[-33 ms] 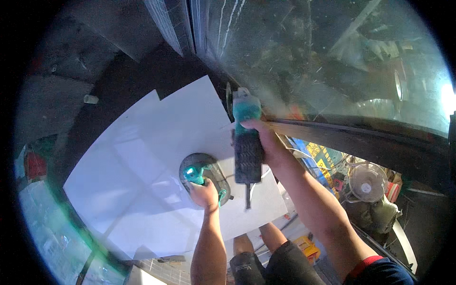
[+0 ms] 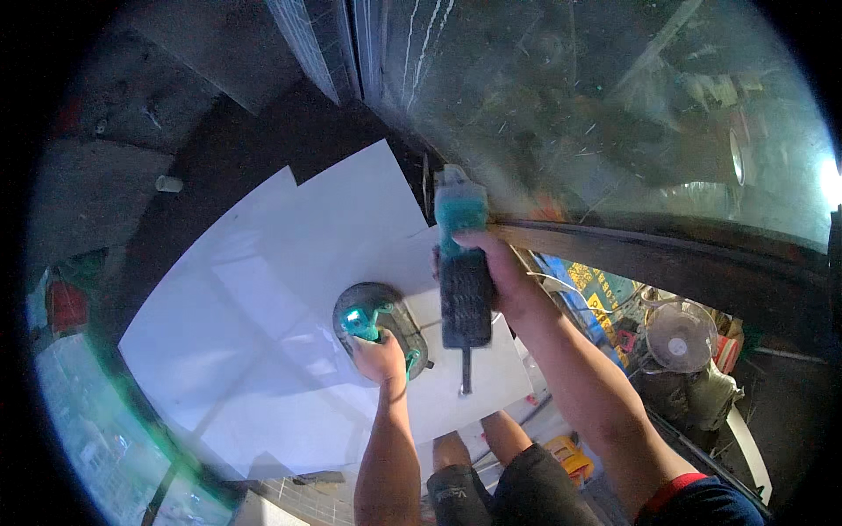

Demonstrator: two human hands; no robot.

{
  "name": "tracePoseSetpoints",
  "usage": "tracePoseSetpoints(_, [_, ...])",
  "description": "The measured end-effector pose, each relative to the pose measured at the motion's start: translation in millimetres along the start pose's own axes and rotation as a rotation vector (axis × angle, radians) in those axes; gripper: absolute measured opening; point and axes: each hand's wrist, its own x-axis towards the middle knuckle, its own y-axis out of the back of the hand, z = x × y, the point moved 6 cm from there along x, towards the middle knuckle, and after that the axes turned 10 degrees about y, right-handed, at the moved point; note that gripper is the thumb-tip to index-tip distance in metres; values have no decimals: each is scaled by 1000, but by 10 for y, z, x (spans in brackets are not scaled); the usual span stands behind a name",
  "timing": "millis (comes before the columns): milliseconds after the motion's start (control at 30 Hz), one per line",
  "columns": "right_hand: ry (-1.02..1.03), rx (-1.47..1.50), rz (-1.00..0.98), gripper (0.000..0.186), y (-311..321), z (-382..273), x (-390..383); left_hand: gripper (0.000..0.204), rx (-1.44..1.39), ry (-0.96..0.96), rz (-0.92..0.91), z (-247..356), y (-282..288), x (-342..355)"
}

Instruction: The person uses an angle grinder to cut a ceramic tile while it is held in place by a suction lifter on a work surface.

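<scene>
My left hand (image 2: 380, 358) is closed round the green handle of a suction lifter (image 2: 410, 326), whose dark oval base rests on a large white panel (image 2: 237, 324). The panel has a stepped notch in its far edge. Held in my right hand (image 2: 506, 276) is a green and black angle grinder (image 2: 466, 302), its head pointing away from me and its tail toward me. A thin disc (image 2: 427, 182) shows edge-on left of the grinder's head, by the panel's far right corner. Whether the disc touches the panel I cannot tell.
A large glass pane (image 2: 596, 114) with a dark lower frame (image 2: 702, 254) rises ahead to the right. Clutter lies beyond my right arm, including a round clear container (image 2: 680, 337) and blue-yellow packaging (image 2: 583, 289). A small white cup-like object (image 2: 168, 184) lies far left.
My right hand and the grinder have shifted slightly to the right and toward me. My left hand stays on the suction lifter, nearly in place.
</scene>
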Motion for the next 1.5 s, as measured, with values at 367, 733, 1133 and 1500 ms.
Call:
tracePoseSetpoints(367, [61,41,-88,52,611,485,-1749,41,-122,-86,-175,-78,-64,29])
tracePoseSetpoints(733, [164,86,163,46,1146,1222,-2568,52,-149,-538,-521,-211,815,-1211])
tracePoseSetpoints(1133, [256,181,376,40,1175,1196,-3049,73,107,-1426,-1029,19,1926,-3092])
tracePoseSetpoints(1500, [298,314,335,43,1239,1338,-3569,75,-45,-953,-1148,-160,2276,-3442])
